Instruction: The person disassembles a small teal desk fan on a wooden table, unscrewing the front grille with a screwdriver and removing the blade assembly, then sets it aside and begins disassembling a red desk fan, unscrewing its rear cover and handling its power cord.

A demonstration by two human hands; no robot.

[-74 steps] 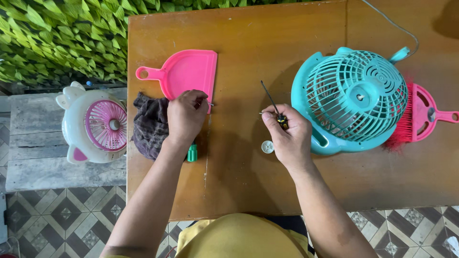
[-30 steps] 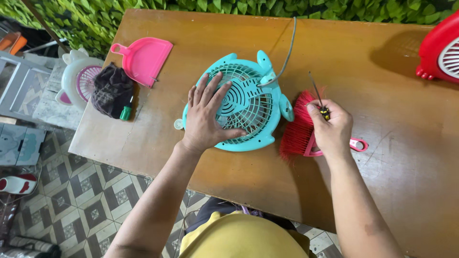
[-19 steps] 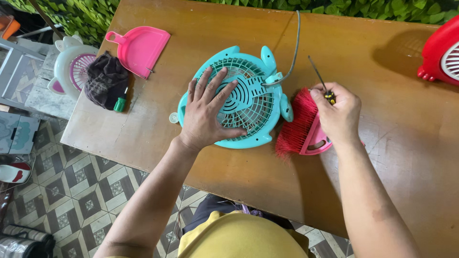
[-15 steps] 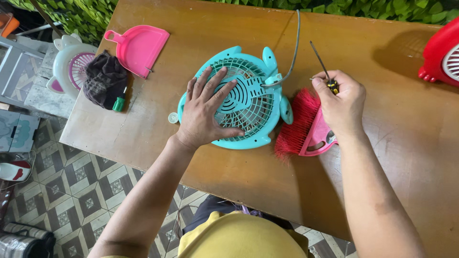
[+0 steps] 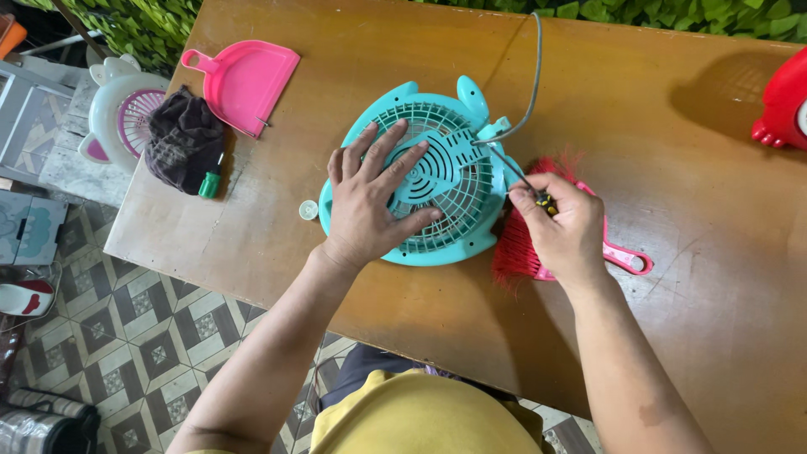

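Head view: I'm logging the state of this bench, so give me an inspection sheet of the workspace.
Surface: brown wooden table, scuffed.
Job's things: teal fan lying grille-up; screwdriver tip at its right edge.
Clutter: pink dustpan, dark cloth, green-handled tool, small white cap, red-bristled brush, red object at the right edge.
Hands: left hand flat on the grille; right hand grips the screwdriver.
Cables: grey cord from the fan.
Surroundings: white-and-pink fan, tiled floor, green foliage.
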